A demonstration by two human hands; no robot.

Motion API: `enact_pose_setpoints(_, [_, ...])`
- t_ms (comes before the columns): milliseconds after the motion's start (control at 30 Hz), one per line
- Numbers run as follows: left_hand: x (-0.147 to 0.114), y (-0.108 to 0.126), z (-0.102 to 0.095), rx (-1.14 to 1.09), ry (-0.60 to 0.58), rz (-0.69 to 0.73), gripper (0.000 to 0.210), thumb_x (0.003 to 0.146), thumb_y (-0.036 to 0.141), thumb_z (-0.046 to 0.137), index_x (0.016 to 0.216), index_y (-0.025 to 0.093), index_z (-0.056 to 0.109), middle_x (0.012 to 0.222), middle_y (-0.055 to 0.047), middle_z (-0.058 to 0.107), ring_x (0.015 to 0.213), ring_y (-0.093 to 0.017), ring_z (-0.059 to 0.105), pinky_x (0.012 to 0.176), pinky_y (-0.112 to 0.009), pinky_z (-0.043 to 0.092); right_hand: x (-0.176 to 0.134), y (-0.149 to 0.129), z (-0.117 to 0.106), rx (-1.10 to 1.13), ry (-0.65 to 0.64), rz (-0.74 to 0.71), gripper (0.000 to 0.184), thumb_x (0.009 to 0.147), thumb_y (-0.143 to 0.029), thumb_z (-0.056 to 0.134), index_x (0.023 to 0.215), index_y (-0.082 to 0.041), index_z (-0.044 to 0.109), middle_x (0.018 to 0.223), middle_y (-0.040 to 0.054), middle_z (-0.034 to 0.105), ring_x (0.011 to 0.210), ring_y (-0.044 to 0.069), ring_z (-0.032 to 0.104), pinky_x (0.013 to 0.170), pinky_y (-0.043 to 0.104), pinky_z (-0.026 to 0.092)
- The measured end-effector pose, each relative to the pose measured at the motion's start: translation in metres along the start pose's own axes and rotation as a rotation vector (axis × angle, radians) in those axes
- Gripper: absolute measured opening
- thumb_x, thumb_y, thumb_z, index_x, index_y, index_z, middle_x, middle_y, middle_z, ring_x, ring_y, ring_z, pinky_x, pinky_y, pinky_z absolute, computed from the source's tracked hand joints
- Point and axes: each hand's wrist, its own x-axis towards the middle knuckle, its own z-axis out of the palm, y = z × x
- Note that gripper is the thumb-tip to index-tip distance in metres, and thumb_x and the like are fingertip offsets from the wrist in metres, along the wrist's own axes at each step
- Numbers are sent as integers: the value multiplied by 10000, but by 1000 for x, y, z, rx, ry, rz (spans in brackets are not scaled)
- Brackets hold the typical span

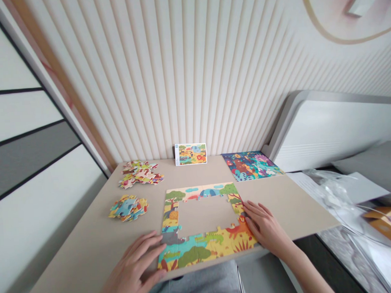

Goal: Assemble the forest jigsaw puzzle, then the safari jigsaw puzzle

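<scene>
A jigsaw puzzle border (199,249) with animals and trees lies joined as a rectangle near the table's front edge, and bare tabletop shows through its middle. My left hand (132,268) rests at its lower left side, fingers stretched out and fingertips at the edge. At the right side my right hand (265,225) lies with fingers extended, touching the border's edge. To the left sits a small pile of yellow and blue puzzle pieces (128,208). Behind that is a larger pile of red, white and yellow pieces (141,173). Neither hand holds anything.
A picture card (192,154) of the animal scene stands upright at the table's back edge. A dark, colourful finished puzzle (253,165) lies at the back right of the table (290,207). Right of the table are a bed headboard (336,128), plastic wrapping (335,193) and an orange box (386,225).
</scene>
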Motion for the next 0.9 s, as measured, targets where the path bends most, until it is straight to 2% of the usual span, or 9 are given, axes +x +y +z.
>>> enact_pose_setpoints(267, [5, 6, -2, 25, 33, -95, 444, 901, 470, 674, 1329, 354, 651, 1394, -39, 622, 1237, -250, 624, 1032, -374, 557, 21, -3, 8, 7, 40, -32, 423, 992, -267, 449, 1378, -231, 619, 1434, 93, 597, 1344, 284, 542, 1137, 522, 428])
enact_pose_setpoints(600, [13, 15, -1, 18, 80, -205, 430, 944, 433, 614, 1354, 307, 636, 1436, -53, 595, 1272, -251, 606, 1069, -387, 526, 41, 3, 18, 82, 80, -38, 414, 995, -293, 445, 1350, -218, 645, 1385, 107, 635, 1275, 281, 592, 1095, 471, 485])
enact_pose_setpoints(900, [32, 17, 0, 59, 20, -214, 421, 995, 399, 523, 1381, 251, 607, 1471, -57, 563, 1335, -254, 548, 1109, -432, 495, 50, 19, 32, 39, 81, 16, 411, 1015, -347, 422, 1351, -246, 637, 1434, 86, 595, 1296, 290, 568, 1105, 491, 470])
